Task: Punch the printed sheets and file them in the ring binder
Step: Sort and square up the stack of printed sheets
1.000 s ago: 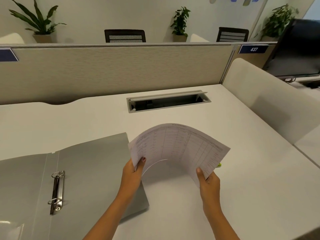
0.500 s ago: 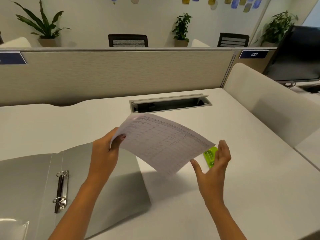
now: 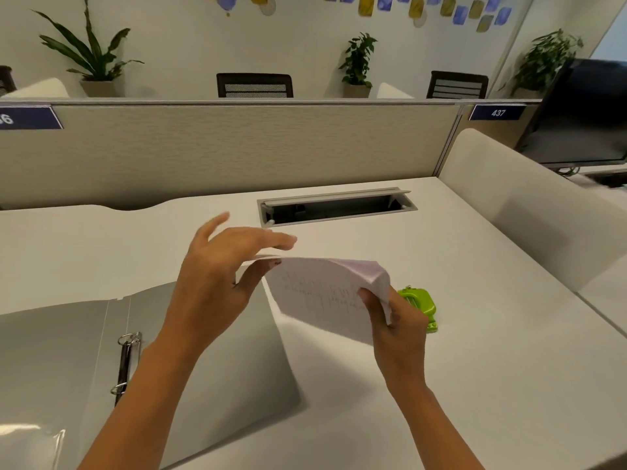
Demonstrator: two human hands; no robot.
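I hold the printed sheets [image 3: 322,293] in the air above the white desk, turned so their faint back side faces me. My left hand [image 3: 217,283] pinches their left edge between thumb and fingers. My right hand [image 3: 395,320] grips their right edge, which curls over. A green hole punch [image 3: 420,305] lies on the desk just behind my right hand, partly hidden by it. The grey ring binder [image 3: 217,368] lies open at the lower left, its metal rings [image 3: 127,362] on the spine.
A cable slot [image 3: 337,206] is set in the desk [image 3: 509,368] behind the sheets. A beige partition [image 3: 237,147] bounds the far side, a white divider [image 3: 529,205] the right. A dark monitor [image 3: 583,113] stands beyond it.
The sheets have flipped over from printed side up to back side up. My right hand, open half a second ago, now grips their right edge. The green punch shows more.
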